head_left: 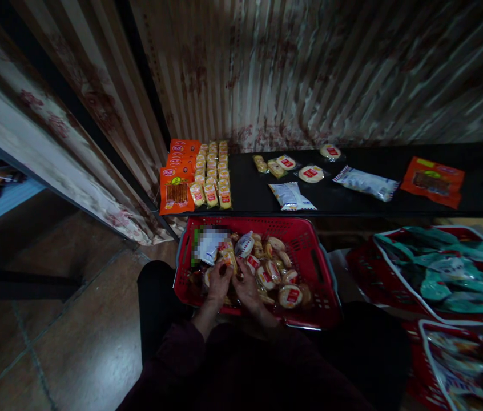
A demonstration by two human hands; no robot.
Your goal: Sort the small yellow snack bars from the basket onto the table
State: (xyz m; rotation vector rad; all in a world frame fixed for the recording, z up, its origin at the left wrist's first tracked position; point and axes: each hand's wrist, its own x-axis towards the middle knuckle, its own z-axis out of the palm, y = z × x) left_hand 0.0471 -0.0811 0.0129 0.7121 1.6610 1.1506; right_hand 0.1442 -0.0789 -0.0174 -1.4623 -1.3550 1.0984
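Both my hands are over a red plastic basket (308,242) filled with wrapped snacks. My left hand (219,283) and my right hand (246,286) are close together, fingers bent round a small yellow snack packet (228,258) that sticks up between them. My fingers partly cover this packet. Right of my hands lie round wrapped biscuits (267,275) with red and white labels. A pale packet (208,246) rests at the basket's left, partly blurred out.
A black shelf (241,197) runs behind the basket, holding rows of yellow packets (211,174), orange bags (176,191), loose round biscuits (311,173) and white packets (292,196). More red baskets stand at right, one with green packets (451,274). A dark post (145,68) rises at left.
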